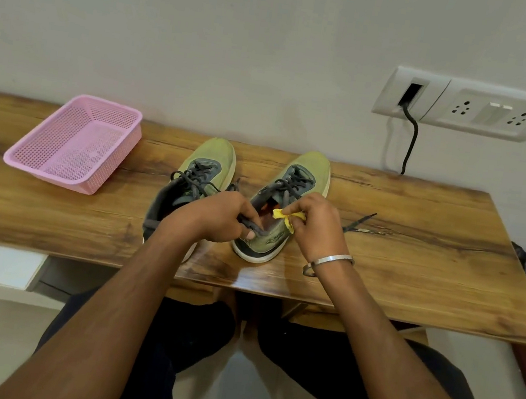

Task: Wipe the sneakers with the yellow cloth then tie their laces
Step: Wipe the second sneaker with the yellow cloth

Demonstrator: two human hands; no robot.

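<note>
Both forearms reach over the desk [418, 226] edge, me seated w/ knees below. Far left, pink basket [75, 141] sits near the wall, well apart from the shoes. Left sneaker [198, 170] stands upright, toe to the wall, laces [196, 175] loose and not tied as far as I can see. Left hand [219, 215] curls round the heel collar of the right sneaker [293, 186], steadying it; fingertips tucked at the opening. Right hand [314, 229], steel bangle on the wrist, pinches the yellow cloth [286, 217], bunched small, at the rim of the shoe mouth. One lace end [361, 220] trails across the wood to the right, plainly undone. Wall socket plate [468, 105] w/ black cable [411, 142] above right. Judging by this: wiping underway on 2nd shoe prob., can't confirm 1st is clean; both laces left to tie.
</note>
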